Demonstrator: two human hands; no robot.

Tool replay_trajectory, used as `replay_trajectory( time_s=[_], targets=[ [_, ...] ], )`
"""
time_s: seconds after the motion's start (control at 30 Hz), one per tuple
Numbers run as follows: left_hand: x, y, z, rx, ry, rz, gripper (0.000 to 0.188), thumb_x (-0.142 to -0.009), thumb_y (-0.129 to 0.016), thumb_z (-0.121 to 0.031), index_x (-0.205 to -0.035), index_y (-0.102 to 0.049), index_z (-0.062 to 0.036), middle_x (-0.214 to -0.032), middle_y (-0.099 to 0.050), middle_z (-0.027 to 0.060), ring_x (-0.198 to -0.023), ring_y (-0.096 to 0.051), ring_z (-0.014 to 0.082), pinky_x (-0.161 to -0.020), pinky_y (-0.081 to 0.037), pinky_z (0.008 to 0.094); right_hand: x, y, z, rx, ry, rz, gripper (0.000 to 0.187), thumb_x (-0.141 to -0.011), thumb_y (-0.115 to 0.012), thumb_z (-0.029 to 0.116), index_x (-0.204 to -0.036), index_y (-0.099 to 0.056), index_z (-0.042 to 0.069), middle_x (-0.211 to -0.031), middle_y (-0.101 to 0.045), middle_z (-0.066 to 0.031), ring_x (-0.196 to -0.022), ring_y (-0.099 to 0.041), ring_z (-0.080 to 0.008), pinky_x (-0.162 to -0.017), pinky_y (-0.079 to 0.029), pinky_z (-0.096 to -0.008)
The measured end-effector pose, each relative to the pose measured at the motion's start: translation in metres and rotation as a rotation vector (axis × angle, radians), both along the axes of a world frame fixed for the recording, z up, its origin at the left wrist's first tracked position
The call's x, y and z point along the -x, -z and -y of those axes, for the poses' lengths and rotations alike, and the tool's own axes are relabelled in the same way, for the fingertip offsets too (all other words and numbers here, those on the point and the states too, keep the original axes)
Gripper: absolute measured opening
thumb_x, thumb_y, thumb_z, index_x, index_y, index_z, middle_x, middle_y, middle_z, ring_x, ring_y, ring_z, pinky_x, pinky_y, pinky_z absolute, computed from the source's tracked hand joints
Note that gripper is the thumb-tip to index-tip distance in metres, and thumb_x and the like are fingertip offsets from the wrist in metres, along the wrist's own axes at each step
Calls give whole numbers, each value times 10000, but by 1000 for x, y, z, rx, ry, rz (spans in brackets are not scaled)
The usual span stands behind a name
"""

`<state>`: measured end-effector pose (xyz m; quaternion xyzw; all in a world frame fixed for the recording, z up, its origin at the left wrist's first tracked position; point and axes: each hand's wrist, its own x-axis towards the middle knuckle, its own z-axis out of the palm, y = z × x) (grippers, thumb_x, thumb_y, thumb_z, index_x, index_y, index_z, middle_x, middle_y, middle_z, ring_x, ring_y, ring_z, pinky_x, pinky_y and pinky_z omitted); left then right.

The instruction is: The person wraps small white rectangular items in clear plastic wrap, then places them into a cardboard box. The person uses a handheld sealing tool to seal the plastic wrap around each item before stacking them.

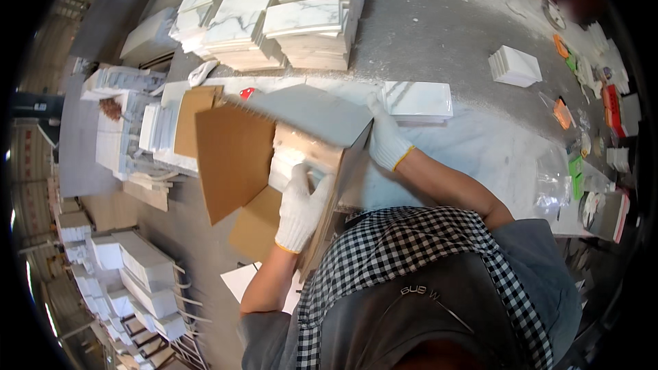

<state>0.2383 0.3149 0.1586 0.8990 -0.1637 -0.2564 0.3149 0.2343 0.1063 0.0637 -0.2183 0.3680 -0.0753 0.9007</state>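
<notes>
In front of me an open cardboard box (236,157) is tilted, its brown flaps spread to the left and a pale grey panel (319,111) facing up. White tile-like slabs (283,166) show inside the opening. My left hand (301,212), in a white knit glove, reaches to this opening with thumb and fingers apart, against the contents and the box edge. On the other side, my gloved right hand (387,133) rests along the box's right edge, fingers stretched out. Just beyond it a white marble-patterned tile stack (417,100) lies on the table.
Tall stacks of marble-patterned tiles (240,20) stand at the back. A smaller tile stack (515,66) sits at the far right. Clear plastic (550,181) and a green object (576,175) lie at the right. White boxes (147,264) are piled at the lower left.
</notes>
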Motion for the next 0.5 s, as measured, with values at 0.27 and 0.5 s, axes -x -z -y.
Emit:
replay_trajectory(
  time_s=[0.27,0.5],
  targets=[
    [-2,-58,-12,26,158,170,473,-924,-701,-303,-1270,-640,13,-1119,-696,229,-1001,-690,405,-881,-553,447,21,-20,5,88,-168,-19,706,-1118,-344,542,-1613,-305,40,-1648,-353,-138,-1492,-377,-261,-1215,-383,-394],
    [-7,-66,-34,487,-366,377,489,-899,-715,-176,-1322,-624,51,-1207,-696,139,-1117,-637,207,-1017,-484,337,83,-38,47,511,-553,83,1080,-973,-465,778,-1662,-128,17,-1665,-284,-249,-1432,-442,-351,-1126,-438,-423]
  ],
)
